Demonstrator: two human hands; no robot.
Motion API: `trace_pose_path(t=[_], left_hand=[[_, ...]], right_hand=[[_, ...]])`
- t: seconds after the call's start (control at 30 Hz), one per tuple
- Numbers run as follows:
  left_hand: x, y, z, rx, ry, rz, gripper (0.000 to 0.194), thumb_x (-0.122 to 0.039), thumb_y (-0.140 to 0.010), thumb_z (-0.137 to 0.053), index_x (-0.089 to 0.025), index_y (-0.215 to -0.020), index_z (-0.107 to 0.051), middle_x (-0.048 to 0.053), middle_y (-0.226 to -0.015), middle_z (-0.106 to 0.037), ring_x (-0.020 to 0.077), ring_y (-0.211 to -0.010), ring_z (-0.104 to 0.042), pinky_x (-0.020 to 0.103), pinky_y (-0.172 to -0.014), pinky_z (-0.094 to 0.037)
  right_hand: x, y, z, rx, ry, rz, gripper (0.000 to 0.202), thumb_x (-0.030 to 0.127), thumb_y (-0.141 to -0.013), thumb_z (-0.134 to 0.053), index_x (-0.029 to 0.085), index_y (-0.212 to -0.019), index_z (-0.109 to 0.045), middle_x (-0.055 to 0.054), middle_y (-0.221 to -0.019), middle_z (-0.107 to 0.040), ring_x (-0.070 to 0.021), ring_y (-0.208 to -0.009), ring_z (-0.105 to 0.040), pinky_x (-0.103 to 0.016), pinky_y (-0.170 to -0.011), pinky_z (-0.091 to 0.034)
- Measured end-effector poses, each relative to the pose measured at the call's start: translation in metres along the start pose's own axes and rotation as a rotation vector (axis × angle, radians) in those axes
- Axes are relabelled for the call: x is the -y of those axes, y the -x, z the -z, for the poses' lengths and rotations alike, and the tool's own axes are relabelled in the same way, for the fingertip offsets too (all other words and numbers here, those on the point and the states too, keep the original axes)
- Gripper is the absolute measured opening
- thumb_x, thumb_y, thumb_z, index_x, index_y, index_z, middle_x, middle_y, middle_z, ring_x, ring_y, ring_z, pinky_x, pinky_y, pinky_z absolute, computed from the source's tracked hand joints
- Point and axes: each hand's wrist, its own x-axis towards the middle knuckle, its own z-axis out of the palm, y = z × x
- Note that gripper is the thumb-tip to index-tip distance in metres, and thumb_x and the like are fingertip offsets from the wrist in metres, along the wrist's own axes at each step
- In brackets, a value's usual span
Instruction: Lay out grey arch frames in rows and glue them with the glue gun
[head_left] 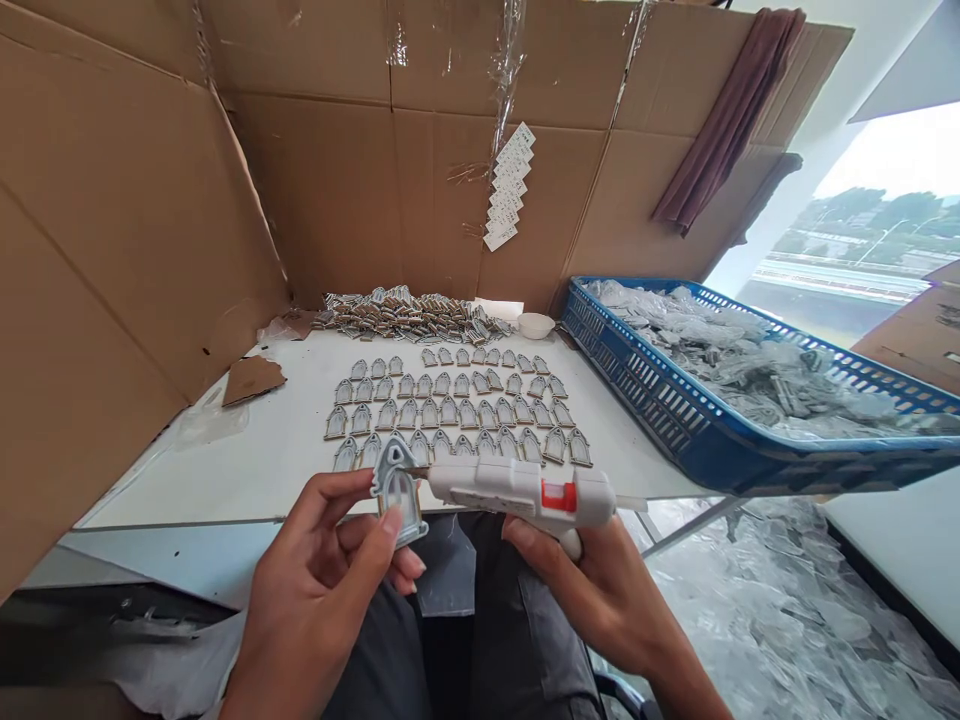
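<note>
As the left hand point(322, 588) pinches the frame point(398, 492), steady the glue gun point(491, 487) the right hand point(600, 592) clasps at three o'clock.

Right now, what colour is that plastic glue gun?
The plastic glue gun is mostly white, head view.

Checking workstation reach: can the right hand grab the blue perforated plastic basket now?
Probably not: the right hand holds a white plastic glue gun, though the way to the basket looks free.
</note>
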Motion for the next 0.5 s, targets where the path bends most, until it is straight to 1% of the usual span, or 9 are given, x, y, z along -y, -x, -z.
trace_pose_path(t=[0.07, 0.13, 0.2, 0.3, 0.33, 0.4, 0.43, 0.5], left_hand=[[0.001, -0.001, -0.001, -0.022, -0.024, -0.009, 0.052, -0.061, -0.086, -0.083, -0.027, -0.115, -0.058, 0.0, -0.065, -0.074, 0.0207, -0.056, -0.072, 0.028, -0.058, -0.064], [0.005, -0.003, -0.001, -0.044, -0.082, -0.02, 0.052, -0.063, -0.086, -0.083, -0.027, -0.116, -0.059, 0.001, -0.073, -0.077, 0.0216, -0.062, -0.075, 0.028, -0.061, -0.065], [0.009, -0.007, -0.001, -0.047, -0.194, -0.046, 0.051, -0.064, -0.086, -0.082, -0.027, -0.117, -0.062, 0.002, -0.078, -0.078, 0.0222, -0.067, -0.077, 0.026, -0.059, -0.063], [0.014, -0.014, 0.003, -0.017, -0.345, -0.079, 0.05, -0.065, -0.089, -0.078, -0.028, -0.121, -0.067, 0.002, -0.077, -0.076, 0.0219, -0.072, -0.078, 0.023, -0.056, -0.058], [0.015, -0.017, 0.004, -0.001, -0.344, -0.075, 0.05, -0.065, -0.089, -0.078, -0.028, -0.121, -0.067, 0.001, -0.077, -0.076, 0.0216, -0.073, -0.078, 0.023, -0.057, -0.059], [0.013, -0.022, 0.007, 0.025, -0.245, -0.046, 0.049, -0.062, -0.087, -0.081, -0.027, -0.119, -0.067, 0.001, -0.08, -0.076, 0.0207, -0.071, -0.077, 0.025, -0.062, -0.062], [0.01, -0.024, 0.008, 0.029, -0.169, -0.029, 0.049, -0.06, -0.086, -0.084, -0.026, -0.116, -0.065, 0.001, -0.083, -0.077, 0.02, -0.068, -0.076, 0.026, -0.062, -0.063], [0.004, -0.028, 0.01, 0.031, -0.024, 0.001, 0.05, -0.056, -0.082, -0.089, -0.024, -0.11, -0.062, 0.003, -0.094, -0.078, 0.0187, -0.061, -0.073, 0.028, -0.057, -0.062]], right_hand=[[0.006, 0.002, 0.0, 0.018, 0.092, 0.027, 0.034, 0.044, -0.111, -0.055, 0.025, -0.097, -0.08, -0.004, -0.091, -0.08, -0.022, -0.085, -0.076, -0.028, -0.076, -0.058], [0.011, 0.007, 0.0, 0.014, 0.208, 0.052, 0.035, 0.041, -0.111, -0.054, 0.025, -0.091, -0.077, -0.004, -0.085, -0.078, -0.0209, -0.077, -0.074, -0.029, -0.072, -0.056], [0.014, 0.012, -0.002, 0.015, 0.31, 0.069, 0.029, 0.037, -0.109, -0.054, 0.025, -0.093, -0.076, -0.004, -0.081, -0.077, -0.0191, -0.067, -0.071, -0.028, -0.064, -0.051], [0.019, 0.017, -0.001, 0.076, 0.409, 0.074, 0.018, 0.029, -0.104, -0.057, 0.025, -0.096, -0.073, -0.001, -0.074, -0.074, -0.017, -0.057, -0.065, -0.028, -0.054, -0.04], [0.02, 0.018, 0.0, 0.101, 0.421, 0.068, 0.017, 0.028, -0.103, -0.057, 0.025, -0.094, -0.071, 0.0, -0.072, -0.072, -0.0167, -0.055, -0.064, -0.028, -0.053, -0.038], [0.022, 0.018, 0.005, 0.122, 0.404, 0.047, 0.019, 0.031, -0.104, -0.058, 0.026, -0.091, -0.07, 0.001, -0.071, -0.072, -0.0166, -0.056, -0.065, -0.028, -0.054, -0.038], [0.022, 0.017, 0.009, 0.118, 0.377, 0.036, 0.022, 0.035, -0.106, -0.057, 0.026, -0.091, -0.071, 0.0, -0.072, -0.073, -0.0169, -0.058, -0.066, -0.028, -0.055, -0.041], [0.022, 0.016, 0.016, 0.109, 0.312, 0.021, 0.03, 0.042, -0.109, -0.056, 0.026, -0.092, -0.074, -0.002, -0.079, -0.077, -0.0178, -0.065, -0.07, -0.026, -0.06, -0.047]])
